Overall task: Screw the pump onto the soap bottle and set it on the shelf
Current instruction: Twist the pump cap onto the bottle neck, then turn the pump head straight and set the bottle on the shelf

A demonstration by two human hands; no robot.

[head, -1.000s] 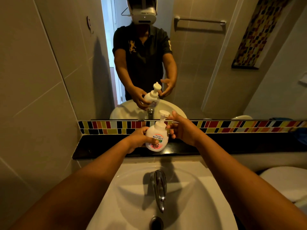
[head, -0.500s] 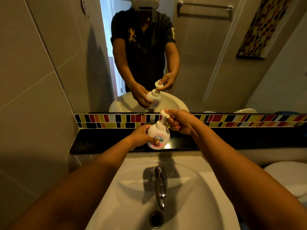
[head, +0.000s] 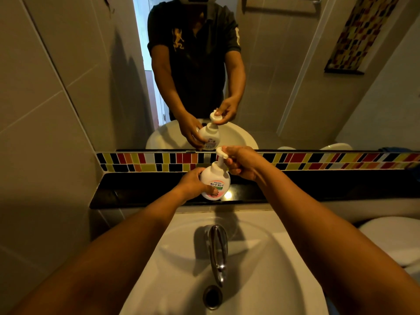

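A white round soap bottle (head: 216, 179) with a pink and green label stands over the black shelf (head: 141, 189) behind the basin. My left hand (head: 193, 184) wraps its left side, thumb across the label. The white pump (head: 221, 155) sits on the bottle's neck, nozzle pointing up and left. My right hand (head: 243, 163) has its fingers closed around the pump head from the right. Whether the bottle's base touches the shelf is hidden by my left hand.
A white basin (head: 261, 258) with a chrome tap (head: 217, 248) and drain (head: 212, 296) lies below the shelf. A strip of coloured tiles (head: 318, 161) and a mirror (head: 284, 76) rise behind it. A white toilet lid (head: 391, 237) is at the right.
My right hand has turned on the pump head, so the nozzle has swung. The bottle stays in my left hand at the same spot over the shelf. The camera has tilted down.
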